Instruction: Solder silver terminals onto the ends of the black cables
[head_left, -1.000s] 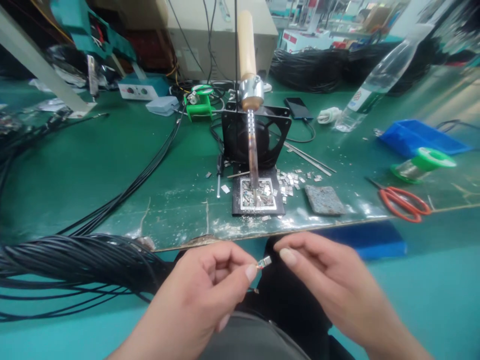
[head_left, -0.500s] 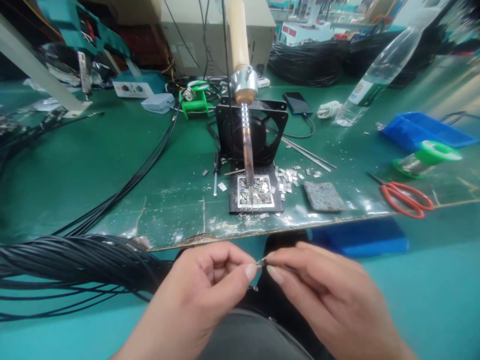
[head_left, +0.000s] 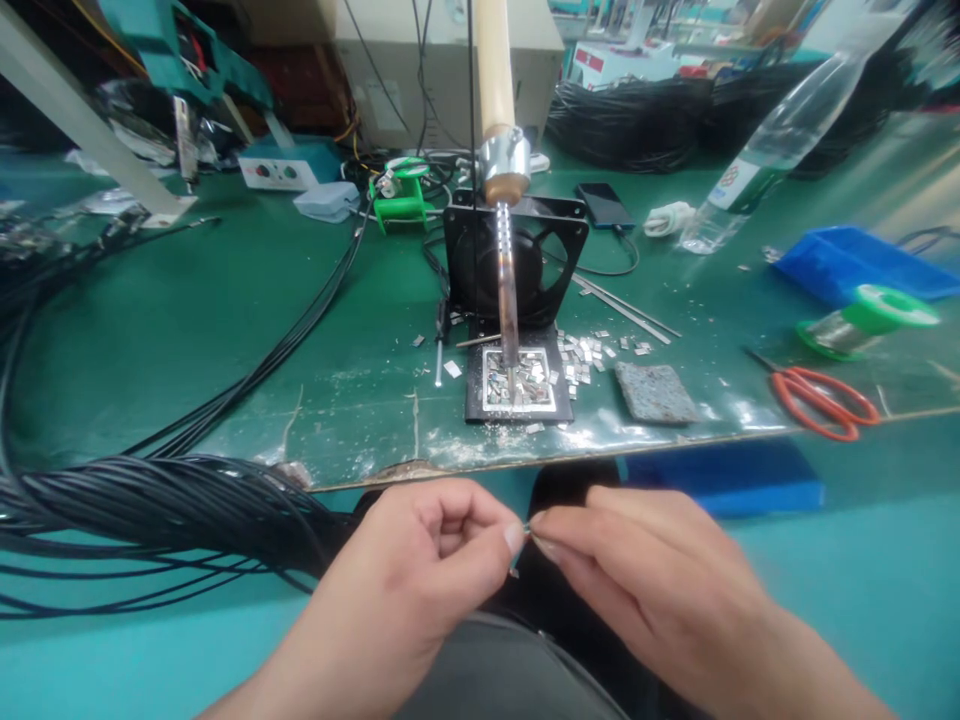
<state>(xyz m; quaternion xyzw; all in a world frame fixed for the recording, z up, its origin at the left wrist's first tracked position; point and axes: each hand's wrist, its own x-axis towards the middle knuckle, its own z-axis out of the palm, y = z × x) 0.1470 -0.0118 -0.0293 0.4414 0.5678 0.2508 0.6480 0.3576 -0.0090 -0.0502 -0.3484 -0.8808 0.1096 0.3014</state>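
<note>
My left hand is closed in a pinch in front of the bench edge, thumb against forefinger. Opposite it, my right hand pinches too, and the fingertips of both nearly meet. Between them is a small metal piece, mostly covered by the fingers, so its exact kind cannot be made out. Beyond the hands, a soldering iron with a wooden handle points down over a framed pad heaped with little metal pieces. A black fan stands upright behind the iron.
A thick bundle of black cables hangs over the bench edge at left. Loose metal pieces, a grey sponge, orange-handled scissors, a solder spool, a blue tray and a plastic bottle occupy the right side.
The view has shifted slightly, moving the bench things rightward. My fingertips have come closer together, and less of the small metal piece shows between them.
</note>
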